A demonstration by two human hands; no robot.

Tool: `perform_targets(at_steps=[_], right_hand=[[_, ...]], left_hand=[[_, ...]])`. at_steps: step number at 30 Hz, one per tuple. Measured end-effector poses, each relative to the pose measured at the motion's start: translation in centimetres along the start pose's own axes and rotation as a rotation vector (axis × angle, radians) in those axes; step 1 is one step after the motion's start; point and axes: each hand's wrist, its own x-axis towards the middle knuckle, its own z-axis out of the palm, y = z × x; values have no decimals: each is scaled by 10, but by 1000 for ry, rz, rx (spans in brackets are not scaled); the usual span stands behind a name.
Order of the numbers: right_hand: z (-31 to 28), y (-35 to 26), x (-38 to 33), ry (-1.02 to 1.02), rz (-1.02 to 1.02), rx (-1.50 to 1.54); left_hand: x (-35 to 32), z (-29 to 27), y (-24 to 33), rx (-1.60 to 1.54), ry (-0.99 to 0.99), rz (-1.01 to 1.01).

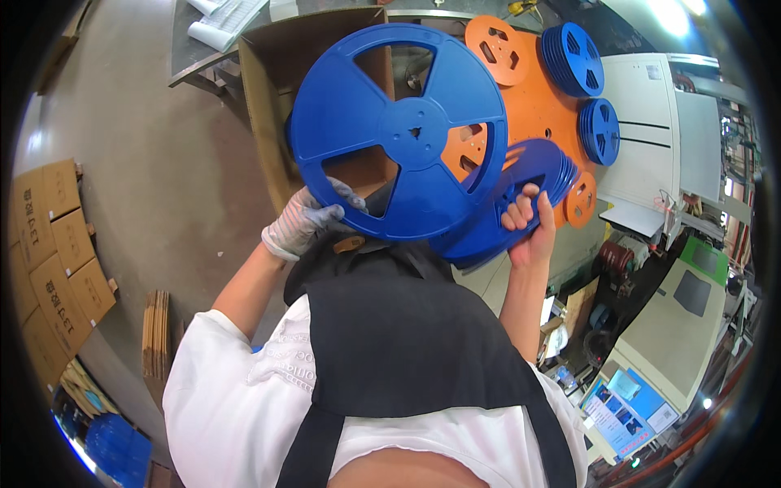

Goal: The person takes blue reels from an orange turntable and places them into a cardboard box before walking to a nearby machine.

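Observation:
A large blue plastic reel flange [415, 150], with a round hub and several wide cut-outs, is held up in front of me. My left hand [305, 224], in a pale glove, is closed on its lower left rim, the fingers reaching through a cut-out. Lower on the right, partly behind this flange, a tilted stack of similar blue flanges [480, 232] leans toward me. My bare right hand [533, 232] has its fingers curled at the right side of that stack, gripping it. The lower part of the stack is hidden behind the front flange.
An open cardboard box [268, 122] stands behind the raised flange. To the right, an orange surface [553, 114] bears a stack of blue reels [573, 61], a smaller one [600, 132] and an orange reel [496, 50]. Stacked cartons [57, 260] are far left; machinery [675, 309] is right.

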Motion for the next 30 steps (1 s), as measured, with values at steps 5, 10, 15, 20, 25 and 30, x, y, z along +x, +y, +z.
perform_targets(at_steps=[5,10,15,20,25,30], right_hand=[[-20,3,-9,50,32,55],[-13,17,-6,172,19,37],[-17,29,-4,270,41,-58],[-8,41,-5,255,80,-58],[-10,39,-9,135,126,6],[-19,28,-18,-113,52,106]], left_hand=[[-9,-21,-4,-161,86,-31],[-15,-34,-2,-101,143,-15],[6,-76,-12,74,418,49],[67,-162,-47,305,554,-88],[101,-196,-76,336,867,-162],[89,-203,-82,1001,1007,-500]])
